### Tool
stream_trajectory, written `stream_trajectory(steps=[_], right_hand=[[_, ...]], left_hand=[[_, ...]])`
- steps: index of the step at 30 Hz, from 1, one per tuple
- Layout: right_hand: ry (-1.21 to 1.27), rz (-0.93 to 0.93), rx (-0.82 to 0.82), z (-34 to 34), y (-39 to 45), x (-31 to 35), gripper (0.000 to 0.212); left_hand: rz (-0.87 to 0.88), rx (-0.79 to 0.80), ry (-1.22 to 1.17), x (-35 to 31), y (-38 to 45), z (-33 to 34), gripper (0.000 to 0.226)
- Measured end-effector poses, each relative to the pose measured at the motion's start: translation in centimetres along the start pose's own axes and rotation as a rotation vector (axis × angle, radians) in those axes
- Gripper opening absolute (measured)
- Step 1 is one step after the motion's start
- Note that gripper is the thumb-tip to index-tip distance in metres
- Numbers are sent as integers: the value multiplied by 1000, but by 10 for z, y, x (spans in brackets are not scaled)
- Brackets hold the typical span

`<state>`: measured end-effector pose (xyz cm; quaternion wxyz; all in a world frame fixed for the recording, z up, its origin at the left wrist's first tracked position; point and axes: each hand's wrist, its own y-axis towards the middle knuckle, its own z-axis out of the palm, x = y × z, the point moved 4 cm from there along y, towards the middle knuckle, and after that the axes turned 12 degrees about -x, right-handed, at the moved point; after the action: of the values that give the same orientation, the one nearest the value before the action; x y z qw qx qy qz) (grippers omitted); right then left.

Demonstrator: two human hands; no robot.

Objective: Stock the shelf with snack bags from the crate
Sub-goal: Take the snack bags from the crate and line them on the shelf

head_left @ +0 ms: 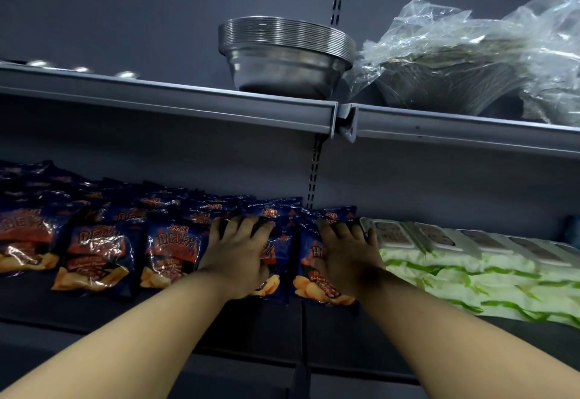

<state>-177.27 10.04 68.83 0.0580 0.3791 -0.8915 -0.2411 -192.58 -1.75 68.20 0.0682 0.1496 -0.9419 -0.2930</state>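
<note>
Both hands, the left hand (240, 249) and right hand (345, 254), lay with fingers spread flat on dark blue foil snack bags (323, 270) at the frame's centre, seemingly settling them on the grey metal shelf (282, 329); next, likely fetching more from the unseen crate.

A stack of steel bowls (287, 53) stands on the upper shelf (175, 100), near its right end. Just right of it, on the next shelf section, more bowls (445, 84) sit in crumpled clear plastic (470, 34). Lower down at the right lie white-and-green packs (470, 276), with a row of small trays (417, 235) behind them.
</note>
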Motion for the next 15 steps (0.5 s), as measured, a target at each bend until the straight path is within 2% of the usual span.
stream_trajectory(steps=[15], right_hand=[[63,-57,34,0,2,-5,83]], left_hand=[[6,6,-10,-1,3,4,74]])
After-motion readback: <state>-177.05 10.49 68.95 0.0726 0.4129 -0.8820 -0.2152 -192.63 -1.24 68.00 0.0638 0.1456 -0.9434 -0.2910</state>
